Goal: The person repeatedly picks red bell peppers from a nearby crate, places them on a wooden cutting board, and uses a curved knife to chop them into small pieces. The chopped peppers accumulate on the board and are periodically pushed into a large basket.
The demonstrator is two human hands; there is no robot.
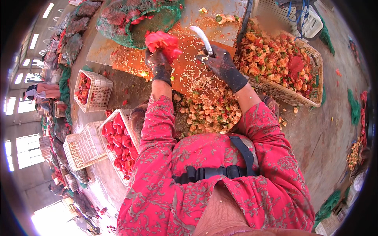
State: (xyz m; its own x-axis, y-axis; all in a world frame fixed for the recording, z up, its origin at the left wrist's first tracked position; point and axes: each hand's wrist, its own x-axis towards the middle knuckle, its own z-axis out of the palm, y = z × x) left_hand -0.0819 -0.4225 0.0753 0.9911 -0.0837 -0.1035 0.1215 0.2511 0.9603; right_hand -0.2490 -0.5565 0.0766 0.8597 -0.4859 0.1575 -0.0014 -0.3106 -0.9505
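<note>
My left hand [159, 63], in a dark glove dotted with seeds, is closed around a red pepper [163, 44] that looks blurred and opened. In a matching glove, my right hand [221, 63] grips a small curved knife [203, 37], its pale blade pointing up and left. Both hands are above an orange board [189, 75] strewn with pale seeds. At the board's upper left lies a green mesh sack [138, 38] of red peppers. Pepper cores and scraps [209, 115] are heaped between the board and my body.
A crate of pepper cores [317, 79] stands to the right. On the left are a crate of red peppers [103, 125], an empty-looking white crate [85, 147] and another crate with red pieces [99, 94]. People and filled sacks [78, 26] show at the far left.
</note>
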